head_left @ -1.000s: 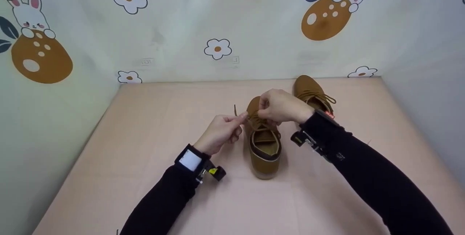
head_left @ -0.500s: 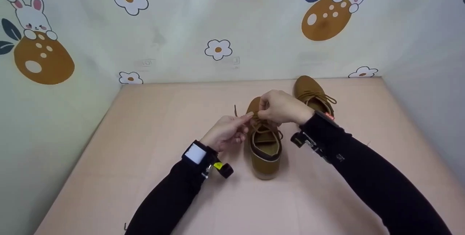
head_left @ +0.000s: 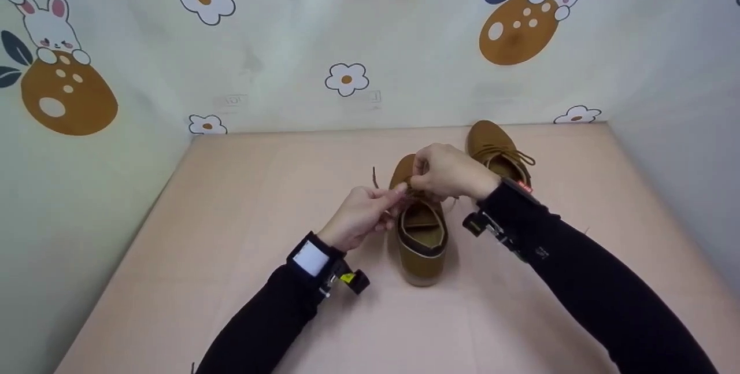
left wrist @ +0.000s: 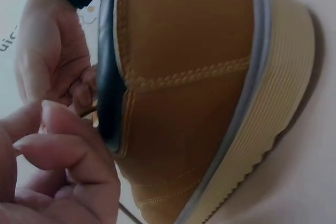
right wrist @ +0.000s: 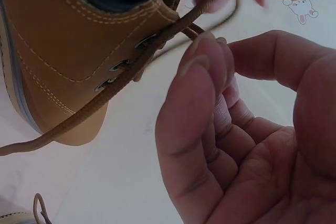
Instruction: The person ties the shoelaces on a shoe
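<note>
A brown lace-up shoe (head_left: 425, 270) stands on the pink surface with its toe pointing away and its opening toward me. Above its lacing my right hand (head_left: 454, 171) pinches the brown shoelace (right wrist: 118, 85) between thumb and fingertips. From the left, my left hand (head_left: 364, 212) comes in with thumb and index finger pinching at a loop of the lace, right beside the right fingertips. A loose lace end (head_left: 374, 177) sticks up left of the toe. The knot area is mostly hidden behind the fingers in the head view.
A second brown shoe (head_left: 491, 143), its lace tied in a bow, stands behind and to the right, close to the right wrist. A printed wall sheet (head_left: 277, 73) bounds the back. Small cameras (head_left: 355, 281) stick out from both wrists.
My left hand has moved right, in toward the lacing; its index finger straightened, then curled back into a pinch. A lace strand now shows right of the shoe. My right hand has barely moved.
</note>
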A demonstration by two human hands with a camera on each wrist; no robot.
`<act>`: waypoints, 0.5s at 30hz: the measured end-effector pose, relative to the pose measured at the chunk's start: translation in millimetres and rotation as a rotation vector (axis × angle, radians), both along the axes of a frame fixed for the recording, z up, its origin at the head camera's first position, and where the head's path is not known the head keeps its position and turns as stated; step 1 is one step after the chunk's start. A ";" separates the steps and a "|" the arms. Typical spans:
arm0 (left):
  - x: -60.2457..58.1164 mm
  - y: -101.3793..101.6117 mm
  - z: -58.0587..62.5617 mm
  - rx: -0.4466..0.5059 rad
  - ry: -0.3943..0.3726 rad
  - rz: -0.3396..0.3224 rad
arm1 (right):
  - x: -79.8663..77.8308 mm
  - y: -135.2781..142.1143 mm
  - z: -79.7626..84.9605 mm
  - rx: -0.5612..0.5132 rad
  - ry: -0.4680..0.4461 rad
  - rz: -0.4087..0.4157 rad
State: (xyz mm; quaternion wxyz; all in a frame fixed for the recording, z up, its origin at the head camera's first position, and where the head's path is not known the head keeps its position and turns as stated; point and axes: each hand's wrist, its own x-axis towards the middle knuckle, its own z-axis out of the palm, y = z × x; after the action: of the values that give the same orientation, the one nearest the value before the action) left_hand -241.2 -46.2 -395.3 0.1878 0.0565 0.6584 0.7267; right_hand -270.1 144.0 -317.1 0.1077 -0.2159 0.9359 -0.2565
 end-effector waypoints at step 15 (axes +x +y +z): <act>-6.9 5.0 -4.8 0.227 -0.087 0.123 | 1.6 0.6 -2.9 -0.038 0.003 -0.027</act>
State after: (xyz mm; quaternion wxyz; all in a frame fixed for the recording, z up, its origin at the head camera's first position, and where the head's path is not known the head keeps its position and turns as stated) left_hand -248.0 -41.2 -400.1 0.1635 0.0053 0.5654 0.8084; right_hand -268.5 144.6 -320.0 0.0984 -0.2054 0.9339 -0.2756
